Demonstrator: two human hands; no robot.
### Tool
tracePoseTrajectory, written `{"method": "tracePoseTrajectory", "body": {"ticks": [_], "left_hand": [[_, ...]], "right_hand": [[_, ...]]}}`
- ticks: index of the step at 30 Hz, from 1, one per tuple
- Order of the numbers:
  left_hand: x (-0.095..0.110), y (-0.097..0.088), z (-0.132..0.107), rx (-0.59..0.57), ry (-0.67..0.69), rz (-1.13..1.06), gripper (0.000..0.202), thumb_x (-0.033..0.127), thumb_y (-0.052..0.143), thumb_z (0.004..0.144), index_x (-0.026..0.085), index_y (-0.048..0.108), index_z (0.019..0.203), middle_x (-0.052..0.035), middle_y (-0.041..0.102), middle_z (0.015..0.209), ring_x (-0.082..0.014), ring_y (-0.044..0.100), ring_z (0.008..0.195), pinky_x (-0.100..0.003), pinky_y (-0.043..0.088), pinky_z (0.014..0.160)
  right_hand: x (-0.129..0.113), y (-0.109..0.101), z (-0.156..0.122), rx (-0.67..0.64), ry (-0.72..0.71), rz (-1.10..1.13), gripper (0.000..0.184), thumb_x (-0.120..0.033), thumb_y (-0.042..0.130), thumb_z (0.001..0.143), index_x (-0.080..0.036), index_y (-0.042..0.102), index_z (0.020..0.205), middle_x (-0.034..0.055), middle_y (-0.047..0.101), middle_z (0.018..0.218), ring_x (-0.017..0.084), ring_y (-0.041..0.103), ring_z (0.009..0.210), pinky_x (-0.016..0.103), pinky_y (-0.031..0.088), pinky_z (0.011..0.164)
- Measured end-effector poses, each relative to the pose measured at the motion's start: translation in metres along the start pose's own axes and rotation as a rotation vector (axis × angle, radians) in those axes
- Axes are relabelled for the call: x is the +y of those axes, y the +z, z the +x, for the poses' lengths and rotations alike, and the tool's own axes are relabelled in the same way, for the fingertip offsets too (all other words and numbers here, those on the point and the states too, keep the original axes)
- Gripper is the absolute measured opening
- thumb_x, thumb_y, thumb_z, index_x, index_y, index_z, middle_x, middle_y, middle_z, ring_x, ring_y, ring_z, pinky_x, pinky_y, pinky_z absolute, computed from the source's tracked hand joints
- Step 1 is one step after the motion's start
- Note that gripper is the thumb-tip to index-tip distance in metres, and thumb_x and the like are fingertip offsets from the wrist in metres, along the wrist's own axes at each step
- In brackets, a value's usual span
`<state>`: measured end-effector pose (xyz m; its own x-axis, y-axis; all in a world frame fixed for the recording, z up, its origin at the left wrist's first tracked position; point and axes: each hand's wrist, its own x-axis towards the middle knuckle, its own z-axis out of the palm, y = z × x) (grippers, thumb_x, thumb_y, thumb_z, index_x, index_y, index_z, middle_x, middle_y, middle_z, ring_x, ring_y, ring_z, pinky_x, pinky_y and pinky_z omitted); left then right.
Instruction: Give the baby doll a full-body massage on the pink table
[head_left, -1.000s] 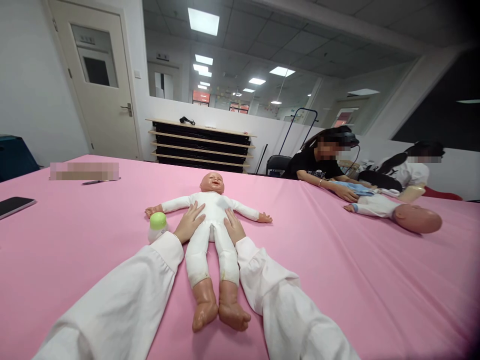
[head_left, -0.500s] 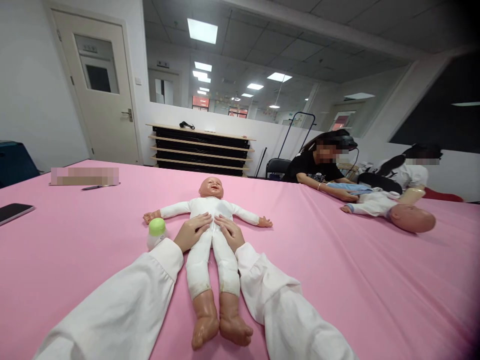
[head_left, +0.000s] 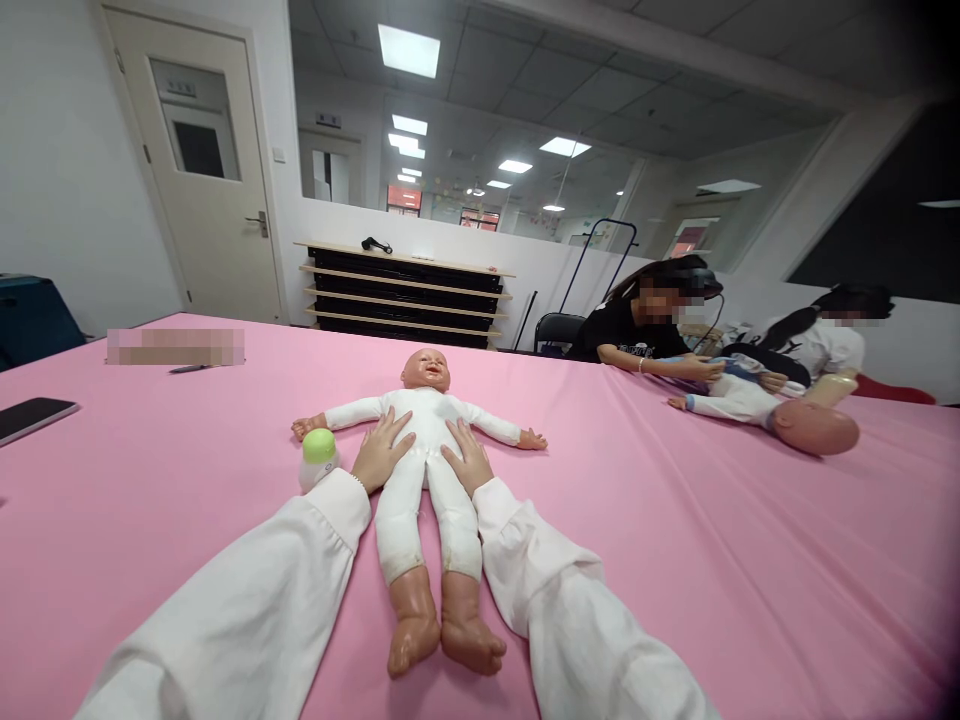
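1. The baby doll (head_left: 424,425) lies on its back in the middle of the pink table (head_left: 675,570). Its head points to the far side, its arms are spread out left and right, and its bare feet are nearest the camera.
2. The left hand (head_left: 381,452) rests flat on the left side of the doll's white torso. Its fingers are extended and slightly fanned, not closed around anything.
3. The right hand (head_left: 466,457) lies the same way on the right side of the torso, palm down and fingers stretched toward the doll's chest, gripping nothing.
4. The doll's waist sits between the two hands, and its legs run back toward the camera between the two white sleeves.
5. A small bottle with a green cap (head_left: 319,455) stands just left of the left hand, near the doll's outstretched arm.
6. A dark phone (head_left: 34,415) lies at the far left edge of the table, well apart from the hands.
7. At the far right, two other people are handling a second doll (head_left: 780,420) that lies on the same table.
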<state>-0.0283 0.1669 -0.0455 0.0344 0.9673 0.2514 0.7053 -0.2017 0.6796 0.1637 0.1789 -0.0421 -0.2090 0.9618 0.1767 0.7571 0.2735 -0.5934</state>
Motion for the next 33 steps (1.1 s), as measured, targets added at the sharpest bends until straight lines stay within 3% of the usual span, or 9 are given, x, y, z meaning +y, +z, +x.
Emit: {"method": "tracePoseTrajectory", "body": {"ticks": [4, 6, 12, 16, 21, 25, 30, 33], "left_hand": [[0.007, -0.005, 0.005, 0.199, 0.001, 0.000, 0.044, 0.038, 0.035, 0.088, 0.018, 0.056, 0.120, -0.0045, 0.047, 0.132, -0.0166, 0.036, 0.131, -0.033, 0.025, 0.114], [0.016, -0.008, 0.019, 0.233, 0.029, 0.015, 0.042, 0.035, 0.033, 0.088, 0.016, 0.062, 0.113, -0.0038, 0.053, 0.125, -0.0141, 0.040, 0.127, -0.029, 0.026, 0.114], [0.033, -0.004, 0.069, 0.023, 0.084, 0.026, 0.040, 0.030, 0.034, 0.086, 0.024, 0.059, 0.116, 0.0005, 0.053, 0.125, -0.0136, 0.048, 0.120, -0.028, 0.034, 0.108], [0.025, 0.002, 0.075, -0.085, 0.070, 0.047, 0.045, 0.033, 0.027, 0.088, 0.028, 0.048, 0.127, 0.0036, 0.040, 0.137, -0.0139, 0.032, 0.133, -0.038, 0.020, 0.115], [0.018, 0.005, 0.071, -0.105, -0.064, 0.100, 0.051, 0.043, 0.027, 0.086, 0.033, 0.035, 0.135, 0.0048, 0.017, 0.148, -0.0249, 0.007, 0.140, -0.058, 0.004, 0.110], [0.018, 0.005, 0.069, -0.068, -0.243, 0.188, 0.062, 0.057, 0.029, 0.082, 0.034, 0.025, 0.140, -0.0006, 0.005, 0.150, -0.0292, 0.002, 0.140, -0.054, 0.007, 0.112], [0.019, 0.008, 0.061, 0.027, -0.278, 0.219, 0.071, 0.059, 0.028, 0.082, 0.023, 0.022, 0.142, -0.0091, 0.010, 0.149, -0.0279, 0.009, 0.140, -0.050, 0.011, 0.113], [0.022, 0.010, 0.056, 0.132, -0.128, 0.219, 0.061, 0.044, 0.029, 0.086, 0.008, 0.036, 0.136, -0.0157, 0.026, 0.144, -0.0264, 0.021, 0.137, -0.047, 0.017, 0.113]], "right_hand": [[-0.002, -0.004, 0.005, 0.254, 0.034, 0.055, 0.042, -0.039, 0.042, 0.084, -0.019, 0.058, 0.118, 0.0033, 0.050, 0.127, 0.016, 0.045, 0.122, 0.033, 0.033, 0.108], [-0.009, -0.008, 0.019, 0.328, 0.007, 0.069, 0.036, -0.036, 0.044, 0.084, -0.017, 0.064, 0.107, 0.0035, 0.059, 0.115, 0.013, 0.054, 0.110, 0.026, 0.038, 0.103], [-0.036, -0.012, 0.072, 0.026, -0.180, -0.006, 0.034, -0.032, 0.042, 0.086, -0.021, 0.062, 0.111, 0.0004, 0.056, 0.120, 0.014, 0.047, 0.120, 0.028, 0.033, 0.107], [-0.034, -0.006, 0.076, -0.060, -0.095, -0.050, 0.044, -0.034, 0.032, 0.090, -0.027, 0.043, 0.131, -0.0037, 0.031, 0.141, 0.015, 0.024, 0.136, 0.042, 0.012, 0.115], [-0.029, -0.003, 0.067, -0.046, 0.108, -0.102, 0.053, -0.046, 0.030, 0.088, -0.032, 0.029, 0.138, -0.0063, 0.014, 0.147, 0.018, 0.010, 0.139, 0.052, 0.006, 0.112], [-0.032, -0.002, 0.065, -0.055, 0.232, -0.128, 0.063, -0.055, 0.029, 0.084, -0.031, 0.019, 0.142, -0.0025, 0.007, 0.149, 0.023, 0.005, 0.140, 0.054, 0.004, 0.111], [-0.033, 0.002, 0.060, 0.047, 0.307, -0.130, 0.075, -0.058, 0.031, 0.083, -0.016, 0.018, 0.143, 0.0069, 0.011, 0.148, 0.022, 0.012, 0.139, 0.048, 0.010, 0.113], [-0.032, 0.006, 0.055, 0.236, 0.202, -0.099, 0.059, -0.044, 0.038, 0.085, -0.010, 0.039, 0.133, 0.0091, 0.035, 0.139, 0.018, 0.030, 0.132, 0.036, 0.020, 0.113]]}}
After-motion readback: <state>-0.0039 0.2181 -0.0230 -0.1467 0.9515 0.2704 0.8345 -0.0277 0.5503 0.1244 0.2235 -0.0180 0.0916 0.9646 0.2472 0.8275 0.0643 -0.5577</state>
